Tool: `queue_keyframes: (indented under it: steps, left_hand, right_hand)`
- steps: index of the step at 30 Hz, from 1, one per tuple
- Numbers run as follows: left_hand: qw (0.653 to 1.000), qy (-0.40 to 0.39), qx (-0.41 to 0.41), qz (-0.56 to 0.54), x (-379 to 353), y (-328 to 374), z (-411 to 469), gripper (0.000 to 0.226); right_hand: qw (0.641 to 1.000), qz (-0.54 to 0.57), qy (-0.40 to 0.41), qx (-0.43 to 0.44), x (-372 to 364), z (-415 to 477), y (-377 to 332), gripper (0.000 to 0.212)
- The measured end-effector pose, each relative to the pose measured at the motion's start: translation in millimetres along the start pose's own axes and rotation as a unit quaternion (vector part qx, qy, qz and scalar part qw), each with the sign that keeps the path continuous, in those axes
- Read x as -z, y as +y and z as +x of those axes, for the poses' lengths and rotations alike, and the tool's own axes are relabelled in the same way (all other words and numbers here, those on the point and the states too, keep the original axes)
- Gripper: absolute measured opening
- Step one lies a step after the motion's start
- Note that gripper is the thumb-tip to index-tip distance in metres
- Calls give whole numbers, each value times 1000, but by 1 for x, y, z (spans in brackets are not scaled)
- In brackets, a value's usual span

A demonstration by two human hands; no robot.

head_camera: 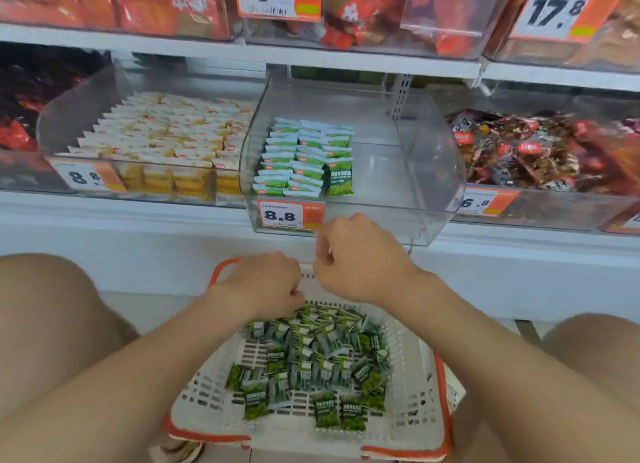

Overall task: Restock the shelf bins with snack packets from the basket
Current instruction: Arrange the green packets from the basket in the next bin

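A white basket (408, 410) with orange handles sits on the floor between my knees, holding several loose green snack packets (311, 365). Above it, a clear shelf bin (398, 172) tagged 8.8 holds neat rows of the same green packets (304, 158) on its left side, and its right side is bare. My left hand (263, 282) hovers over the far end of the basket with its fingers curled down at the packet pile, their tips hidden. My right hand (360, 258) is beside it, just below the bin's front, with curled fingers and no packet visible in them.
A bin of yellow-white packets (166, 140) stands left of the green bin, and a bin of dark brown and red packets (530, 151) stands right. The shelf above carries red snack bins (363, 16) with price tags. My bare knees flank the basket.
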State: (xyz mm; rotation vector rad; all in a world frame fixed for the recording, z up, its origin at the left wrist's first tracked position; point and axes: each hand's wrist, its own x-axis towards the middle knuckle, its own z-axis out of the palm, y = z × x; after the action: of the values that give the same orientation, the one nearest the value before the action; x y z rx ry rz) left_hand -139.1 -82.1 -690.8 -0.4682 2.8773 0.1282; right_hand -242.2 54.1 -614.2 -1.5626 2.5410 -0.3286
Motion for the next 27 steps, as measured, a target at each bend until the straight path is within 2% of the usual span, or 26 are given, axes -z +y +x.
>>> queue_keyframes:
  steps: [3,5,7,9,14,17,20,24,27]
  left_hand:
    - [985,-169,25,7,-51,1,5,37]
    - [969,-241,51,-2,-92,-1,7,29]
    - [958,-276,78,-21,-132,-4,3,24]
    - [953,-281,106,-30,-171,-10,-3,15]
    - [930,-322,169,-44,-248,-28,-9,36]
    - [934,-308,173,-42,-275,-38,-5,49]
    - [938,-307,163,-17,-293,-44,-3,55]
    - [942,-286,172,-14,-303,-47,2,49]
    - [937,-300,180,-17,-306,-46,1,40]
  right_hand:
    - [991,-83,-96,43,-32,-18,-3,8]
    - [985,-108,-121,65,-50,-25,-5,6]
    - [980,-110,-145,75,-63,-29,-6,11]
    - [977,-109,-160,86,-71,-30,-7,14]
    - [969,-128,-192,89,-86,-23,-7,11]
    - [962,-144,-215,86,-93,-19,-6,23]
    - [958,-143,-230,89,-101,-15,-7,22]
    - [952,-147,-253,87,-110,-9,-10,17]
    - [947,-156,-267,87,-111,-9,-10,10]
